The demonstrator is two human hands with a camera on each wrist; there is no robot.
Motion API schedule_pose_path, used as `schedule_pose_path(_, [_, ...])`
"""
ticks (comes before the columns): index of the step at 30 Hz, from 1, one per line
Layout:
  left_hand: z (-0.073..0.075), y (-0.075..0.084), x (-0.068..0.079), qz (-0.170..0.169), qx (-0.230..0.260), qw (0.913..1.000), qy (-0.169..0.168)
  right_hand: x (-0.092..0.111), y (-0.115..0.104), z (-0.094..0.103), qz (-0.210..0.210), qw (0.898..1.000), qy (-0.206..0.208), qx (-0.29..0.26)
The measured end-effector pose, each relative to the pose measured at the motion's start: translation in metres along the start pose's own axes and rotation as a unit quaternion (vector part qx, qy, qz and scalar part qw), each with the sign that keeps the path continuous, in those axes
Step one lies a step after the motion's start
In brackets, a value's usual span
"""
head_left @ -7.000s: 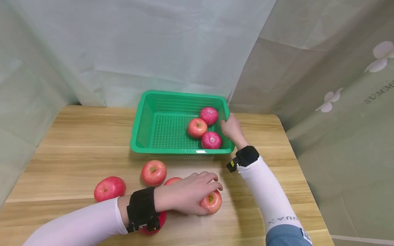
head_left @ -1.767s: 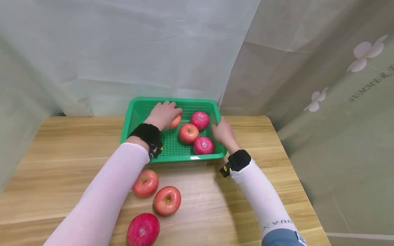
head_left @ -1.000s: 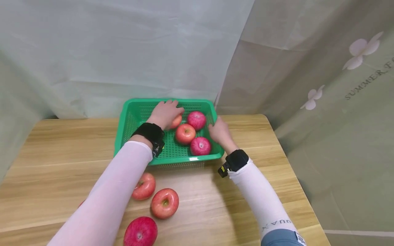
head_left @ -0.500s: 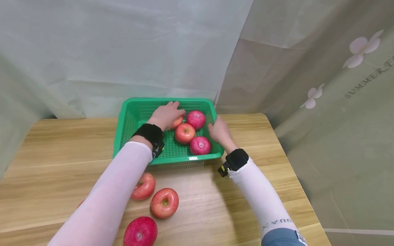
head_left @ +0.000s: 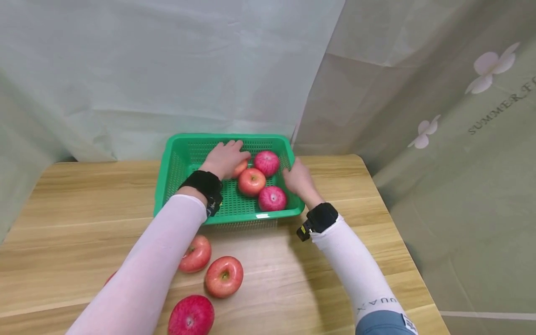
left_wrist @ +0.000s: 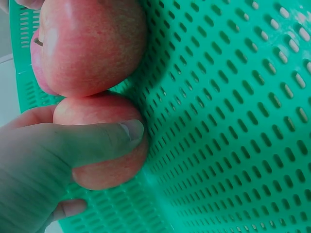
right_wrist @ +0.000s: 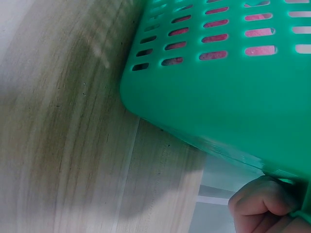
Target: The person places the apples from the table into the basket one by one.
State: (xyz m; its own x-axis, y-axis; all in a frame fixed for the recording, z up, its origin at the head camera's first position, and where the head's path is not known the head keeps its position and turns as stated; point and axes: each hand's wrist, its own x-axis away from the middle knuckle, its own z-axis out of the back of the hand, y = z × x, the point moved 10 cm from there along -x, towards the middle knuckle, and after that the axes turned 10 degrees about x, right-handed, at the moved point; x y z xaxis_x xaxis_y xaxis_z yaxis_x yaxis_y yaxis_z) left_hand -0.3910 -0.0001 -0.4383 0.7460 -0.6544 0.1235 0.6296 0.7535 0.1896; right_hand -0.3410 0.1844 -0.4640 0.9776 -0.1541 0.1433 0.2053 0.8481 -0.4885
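Inside the green plastic basket [head_left: 228, 218], my left hand [head_left: 224, 160] holds a red apple [head_left: 240, 169], mostly covered by the hand in the head view. In the left wrist view the thumb lies across this apple [left_wrist: 99, 108], low against the basket's perforated wall [left_wrist: 228, 102]. It touches another apple [left_wrist: 95, 43]. A yellowish-red apple [head_left: 251, 181] and two deeper pink apples, one behind [head_left: 266, 163] and one in front [head_left: 272, 198], sit to its right. My right hand [head_left: 299, 180] grips the basket's right rim; curled fingers [right_wrist: 265, 201] show under that edge in the right wrist view.
On the wooden table [head_left: 335, 279], in front of the basket, lie two red apples [head_left: 224, 277] [head_left: 197, 254] and a darker pink apple [head_left: 191, 315]. A sliver of another red apple [head_left: 110, 278] shows beside the left sleeve. Pale curtains [head_left: 167, 70] hang behind and at the sides.
Seven seconds ago my left hand was on an apple on the table; since then it has moved into the basket with an apple. My right hand has stayed on the rim. The last second shows almost no motion.
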Motion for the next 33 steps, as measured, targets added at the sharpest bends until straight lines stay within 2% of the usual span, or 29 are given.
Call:
schedule_pose_path(6, [0.003,-0.005,-0.002,0.010,-0.011,0.9999,0.009,-0.003,-0.004,0.004,0.008,1.000,0.013,-0.005])
schedule_pose_path(10, [-0.010,-0.005,0.004,0.014,-0.016,0.9998,-0.007,0.003,0.000,-0.004,0.011,1.000,0.001,-0.003])
schedule_pose_path(14, [-0.019,0.003,0.009,0.002,-0.005,0.9998,-0.020,0.010,0.010,-0.010,0.002,1.000,-0.015,-0.001])
schedule_pose_path(19, [-0.008,0.005,0.005,-0.002,-0.012,0.9999,0.002,0.011,0.012,-0.001,-0.001,1.000,-0.002,-0.016])
schedule_pose_path(26, [0.000,0.009,0.006,0.009,0.011,0.9995,-0.030,0.012,0.011,0.006,-0.011,1.000,-0.010,-0.006])
schedule_pose_path(33, [0.016,0.011,0.019,0.051,0.027,0.9978,-0.032,0.008,0.000,0.009,0.008,1.000,0.000,-0.007])
